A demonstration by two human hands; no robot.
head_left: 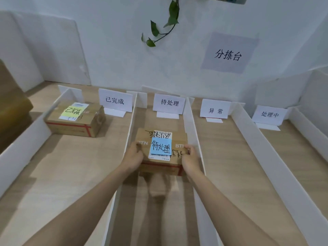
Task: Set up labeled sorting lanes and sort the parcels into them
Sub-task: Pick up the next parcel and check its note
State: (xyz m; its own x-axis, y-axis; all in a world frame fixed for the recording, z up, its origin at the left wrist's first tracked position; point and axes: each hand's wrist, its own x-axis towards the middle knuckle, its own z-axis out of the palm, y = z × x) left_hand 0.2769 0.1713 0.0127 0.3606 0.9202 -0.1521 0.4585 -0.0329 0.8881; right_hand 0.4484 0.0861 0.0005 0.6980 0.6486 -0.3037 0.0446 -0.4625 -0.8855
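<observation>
parcel (159, 148) in second lane (156, 121), long axis 9-to-3, lane card (168, 102) at 12. i see left hand (132, 157) fingers curled on its 9 end, right hand (190, 160) gripping 3 end; equally near. can't tell if touching surface (221, 157).

White wall (115, 41), trailing vine (166, 22)

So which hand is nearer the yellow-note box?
Left. The left hand grips the blue-note box's left edge, right of the yellow-note box; the right hand grips its right edge, farther right.
</observation>
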